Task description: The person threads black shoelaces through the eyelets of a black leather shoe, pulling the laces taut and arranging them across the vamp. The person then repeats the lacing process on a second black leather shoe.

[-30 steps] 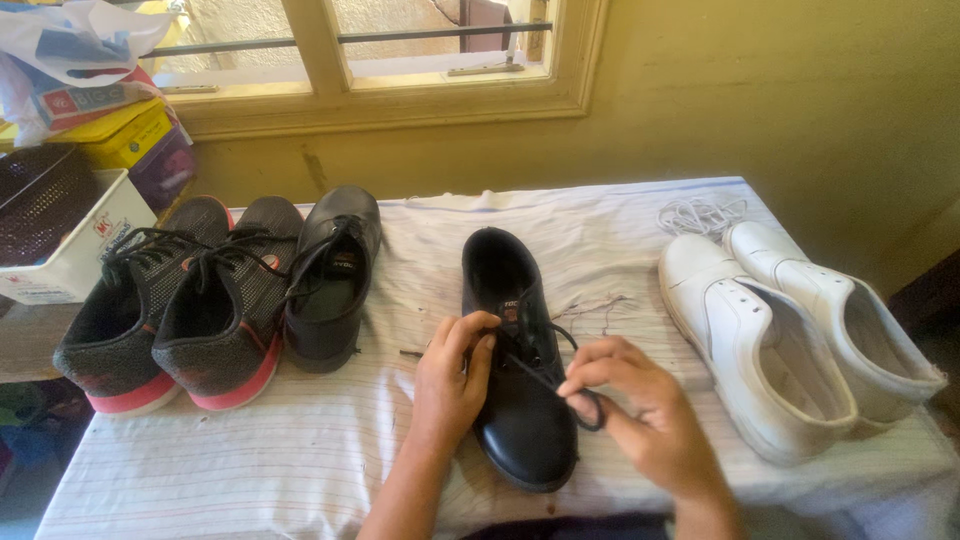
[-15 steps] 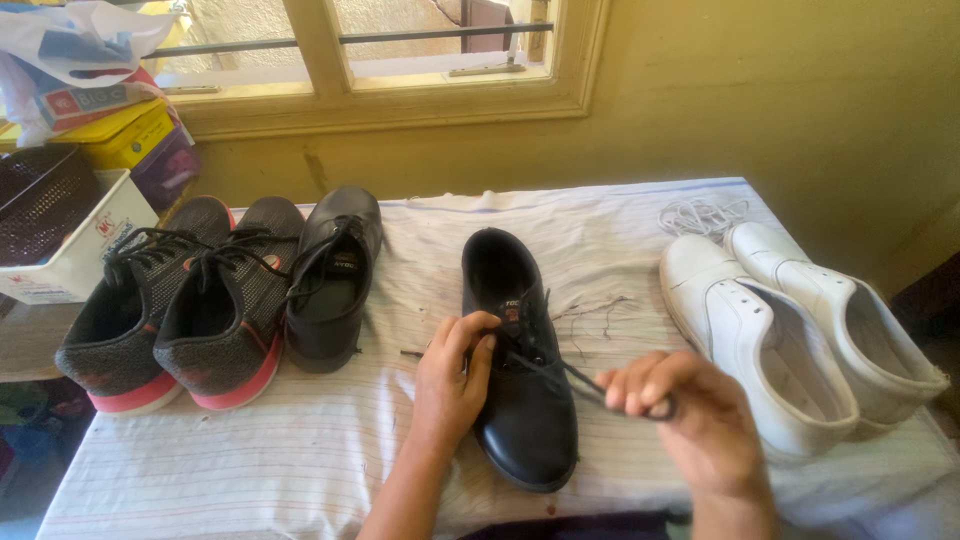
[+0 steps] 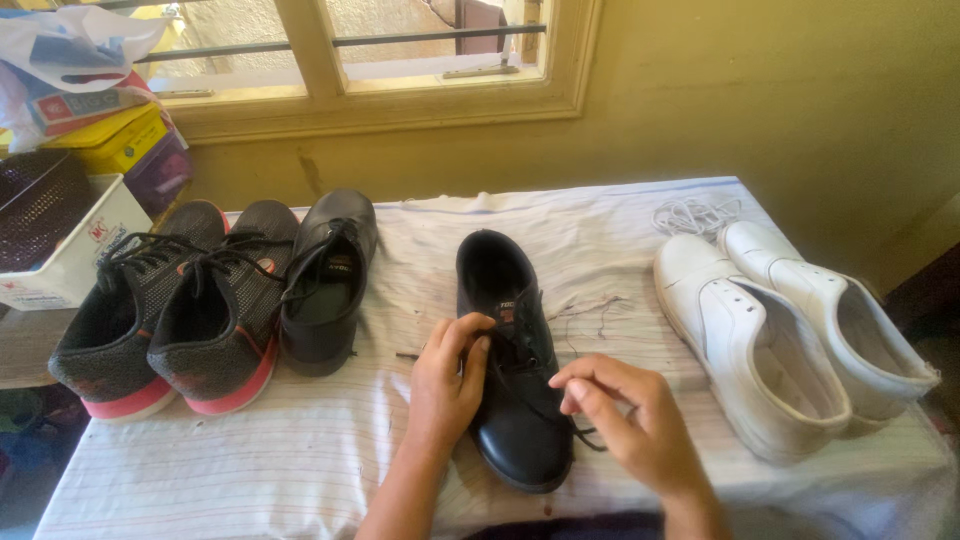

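Left hand [image 3: 447, 385] steadies the black shoe [image 3: 512, 360]; right hand [image 3: 630, 420] fingers pinch its lace [image 3: 585, 437]: best kept taut, the shoe pressed flat on the tabletop [image 3: 250, 470]

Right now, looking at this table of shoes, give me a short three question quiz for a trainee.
1. True or false: the left hand rests on the black leather shoe in the middle of the table.
2. What does the right hand pinch?
A. a white lace
B. the black shoe's dark lace
C. a brush
3. How many white shoes stand at the right side?

Key:
1. True.
2. B.
3. Two, side by side, with a loose white lace behind them.
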